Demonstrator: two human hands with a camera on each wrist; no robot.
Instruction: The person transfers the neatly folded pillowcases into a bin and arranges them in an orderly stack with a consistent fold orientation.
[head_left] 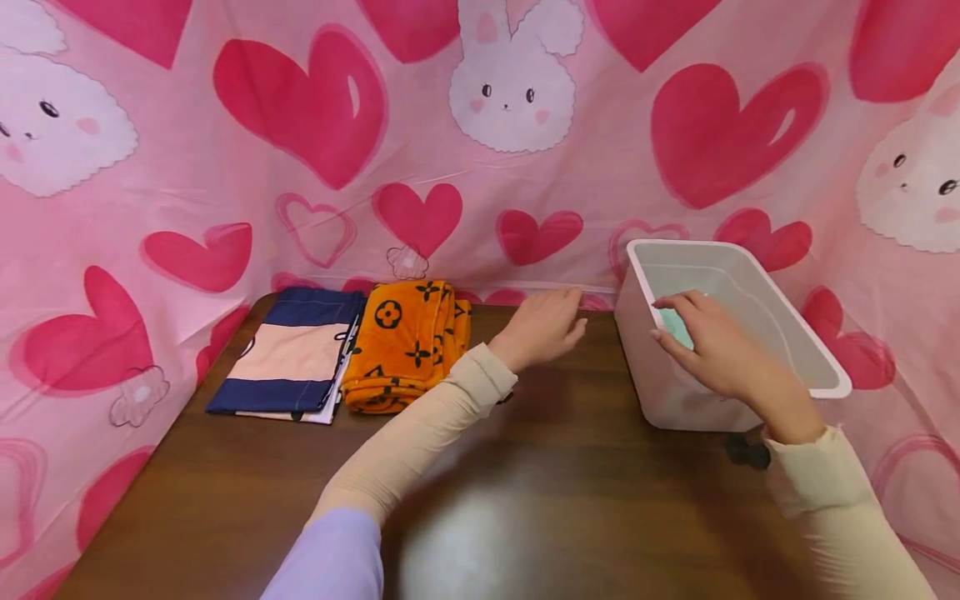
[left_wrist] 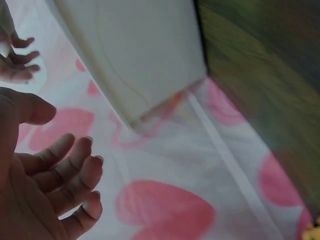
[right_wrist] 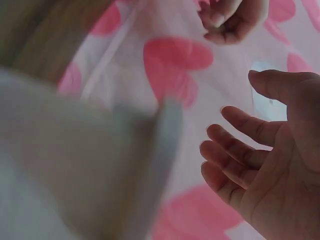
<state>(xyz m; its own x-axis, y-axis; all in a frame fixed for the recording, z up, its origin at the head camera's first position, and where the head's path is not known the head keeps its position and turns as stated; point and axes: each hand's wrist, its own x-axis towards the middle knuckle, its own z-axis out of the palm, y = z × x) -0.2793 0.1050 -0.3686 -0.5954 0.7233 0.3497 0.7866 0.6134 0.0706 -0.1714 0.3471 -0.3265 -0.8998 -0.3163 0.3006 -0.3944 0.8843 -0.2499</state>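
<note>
My right hand (head_left: 712, 350) hovers over the near left rim of a pale grey plastic bin (head_left: 637, 367), its fingers loosely bent and holding nothing. Inside the bin a mint-green item (head_left: 676, 328) shows between the thumb and fingers; its kind is hidden. To the left of the bin, my left hand (head_left: 542, 327) is in the air above the table, fingers relaxed. Both palms appear bare in the wrist views, the left hand (left_wrist: 50, 185) apart from the bin wall (left_wrist: 145, 50) and the right hand (right_wrist: 270, 155) beside the blurred bin rim (right_wrist: 167, 145).
An orange folded blanket (head_left: 397, 342) with dark flower motifs lies at the back left of the brown table (head_left: 525, 500). Beside it is a folded navy and pale pink cloth (head_left: 292, 354). Pink heart-and-rabbit fabric (head_left: 450, 108) hangs around the back and sides.
</note>
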